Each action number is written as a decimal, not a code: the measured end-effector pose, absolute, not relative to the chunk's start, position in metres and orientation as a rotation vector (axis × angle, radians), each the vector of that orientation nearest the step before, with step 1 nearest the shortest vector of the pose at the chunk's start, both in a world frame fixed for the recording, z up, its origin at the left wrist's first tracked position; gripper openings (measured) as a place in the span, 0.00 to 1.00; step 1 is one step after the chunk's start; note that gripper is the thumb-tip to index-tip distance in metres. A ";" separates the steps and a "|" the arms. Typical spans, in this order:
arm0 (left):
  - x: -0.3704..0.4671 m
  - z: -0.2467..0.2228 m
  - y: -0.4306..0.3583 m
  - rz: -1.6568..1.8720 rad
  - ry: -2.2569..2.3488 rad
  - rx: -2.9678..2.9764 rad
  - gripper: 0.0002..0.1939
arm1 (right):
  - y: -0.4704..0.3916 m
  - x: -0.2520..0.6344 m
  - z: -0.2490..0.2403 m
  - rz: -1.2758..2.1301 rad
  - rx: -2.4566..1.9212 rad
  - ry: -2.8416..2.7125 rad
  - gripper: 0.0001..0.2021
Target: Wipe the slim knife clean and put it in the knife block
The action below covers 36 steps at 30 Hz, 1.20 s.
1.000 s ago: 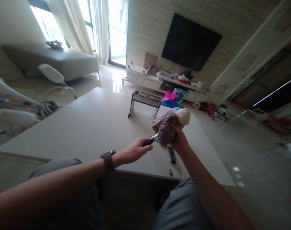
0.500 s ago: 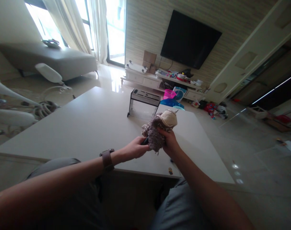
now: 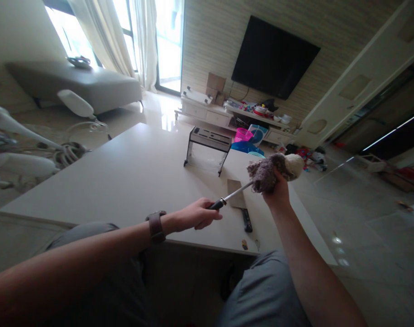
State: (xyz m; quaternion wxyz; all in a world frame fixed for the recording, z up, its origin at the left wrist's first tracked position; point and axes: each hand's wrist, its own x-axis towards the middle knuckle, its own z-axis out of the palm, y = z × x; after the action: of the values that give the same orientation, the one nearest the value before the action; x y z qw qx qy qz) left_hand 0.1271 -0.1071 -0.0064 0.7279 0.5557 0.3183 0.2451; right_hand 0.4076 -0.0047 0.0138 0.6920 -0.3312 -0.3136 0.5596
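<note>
Compared with half a second earlier, right hand [image 3: 277, 193] and grey cloth [image 3: 266, 172] are raised and drawn rightward, exposing the thin metal rod [image 3: 237, 194] that was buried in the cloth. Left hand [image 3: 198, 214] has its fingers closed on the rod's dark handle [image 3: 216, 204]; right fingers clench the cloth around the rod's tip, above the table [image 3: 132, 177]. A cleaver [image 3: 239, 204] lies on the table beneath; a knife rack [image 3: 208, 143] stands beyond. No writing is legible.
</note>
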 end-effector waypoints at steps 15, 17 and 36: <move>0.130 -0.025 -0.102 0.706 0.776 1.269 0.13 | -0.062 0.308 -0.022 1.577 -0.845 -0.804 0.20; 0.130 -0.026 -0.102 0.696 0.771 1.281 0.15 | -0.064 0.303 -0.025 1.541 -0.856 -0.802 0.20; 0.124 -0.014 -0.103 0.637 0.776 1.397 0.27 | -0.003 0.407 0.003 1.239 -0.760 -0.674 0.12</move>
State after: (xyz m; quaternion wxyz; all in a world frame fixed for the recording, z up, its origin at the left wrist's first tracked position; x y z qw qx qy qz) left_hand 0.1237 -0.1034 -0.0142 0.6523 0.6155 0.3421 0.2806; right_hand 0.4070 -0.0030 0.0033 0.6959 -0.3409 -0.3020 0.5553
